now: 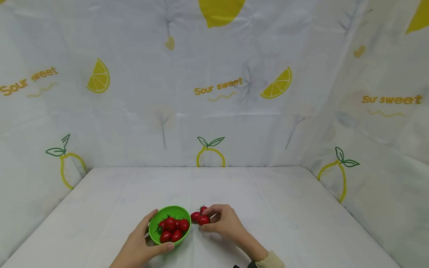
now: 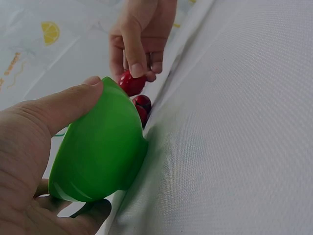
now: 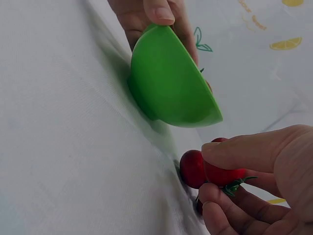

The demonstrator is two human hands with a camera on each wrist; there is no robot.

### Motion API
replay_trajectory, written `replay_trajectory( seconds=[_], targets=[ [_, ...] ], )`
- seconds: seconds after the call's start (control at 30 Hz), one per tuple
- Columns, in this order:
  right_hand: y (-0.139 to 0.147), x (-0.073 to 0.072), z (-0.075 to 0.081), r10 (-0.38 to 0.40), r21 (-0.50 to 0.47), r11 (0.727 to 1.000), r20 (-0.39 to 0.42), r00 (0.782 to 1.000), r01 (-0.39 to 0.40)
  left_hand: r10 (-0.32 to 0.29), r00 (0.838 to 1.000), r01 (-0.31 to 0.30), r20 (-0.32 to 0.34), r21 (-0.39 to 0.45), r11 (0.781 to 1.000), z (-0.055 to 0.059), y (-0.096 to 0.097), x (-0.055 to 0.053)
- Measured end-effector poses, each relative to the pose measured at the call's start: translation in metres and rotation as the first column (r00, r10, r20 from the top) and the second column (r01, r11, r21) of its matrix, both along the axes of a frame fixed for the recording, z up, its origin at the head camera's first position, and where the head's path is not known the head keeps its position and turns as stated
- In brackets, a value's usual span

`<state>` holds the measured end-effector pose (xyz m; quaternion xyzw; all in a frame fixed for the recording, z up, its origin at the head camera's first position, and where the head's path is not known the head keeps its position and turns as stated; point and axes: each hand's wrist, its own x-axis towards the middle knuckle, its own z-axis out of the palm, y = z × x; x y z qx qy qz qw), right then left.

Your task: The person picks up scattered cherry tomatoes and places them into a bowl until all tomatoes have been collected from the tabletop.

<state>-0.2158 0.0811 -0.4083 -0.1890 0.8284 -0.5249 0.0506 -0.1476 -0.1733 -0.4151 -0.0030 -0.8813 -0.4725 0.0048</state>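
A small green bowl point(image 1: 155, 231) point(image 2: 100, 147) point(image 3: 168, 83) with several red cherry tomatoes point(image 1: 171, 225) in it sits on the white table. My left hand point(image 1: 142, 242) point(image 2: 34, 132) grips its rim, thumb on the near edge. Just right of the bowl lie three loose tomatoes. My right hand point(image 1: 222, 221) point(image 3: 254, 181) pinches one of them point(image 1: 203, 220) point(image 3: 222, 174) between thumb and fingers. A second tomato point(image 1: 195, 216) point(image 3: 191, 169) lies against the bowl's side, and a third point(image 1: 203, 209) sits behind the fingers.
A white cloth point(image 1: 268, 208) covers the table. Cloth walls point(image 1: 214, 93) printed with lemons stand at the back and on both sides.
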Motion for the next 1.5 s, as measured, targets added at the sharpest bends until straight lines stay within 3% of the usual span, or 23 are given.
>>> replay_trajectory(
  seconds=[0.2, 0.47, 0.73, 0.97, 1.5],
  targets=[
    [0.0, 0.002, 0.008, -0.041, -0.014, 0.999, -0.005, 0.999, 0.041, -0.001, 1.0, 0.0, 0.009, 0.013, 1.0, 0.001, 0.0, 0.0],
    [-0.006, 0.001, 0.03, -0.039, -0.04, 0.998, -0.003, 0.999, 0.039, 0.014, 0.999, -0.014, 0.031, 0.009, 1.0, 0.004, 0.0, 0.0],
    [-0.025, -0.001, 0.047, 0.049, -0.055, 0.997, 0.012, 0.999, -0.048, 0.015, 0.999, -0.016, 0.032, 0.028, 0.999, 0.004, 0.0, 0.0],
    [-0.038, -0.006, 0.048, 0.114, -0.032, 0.993, -0.033, 0.993, -0.115, 0.018, 1.0, -0.018, 0.016, 0.025, 1.0, 0.003, 0.0, 0.0],
    [-0.052, -0.013, 0.047, 0.146, 0.102, 0.986, -0.133, 0.98, -0.133, 0.014, 1.0, -0.014, 0.017, 0.032, 0.999, 0.004, 0.0, 0.001]
  ],
)
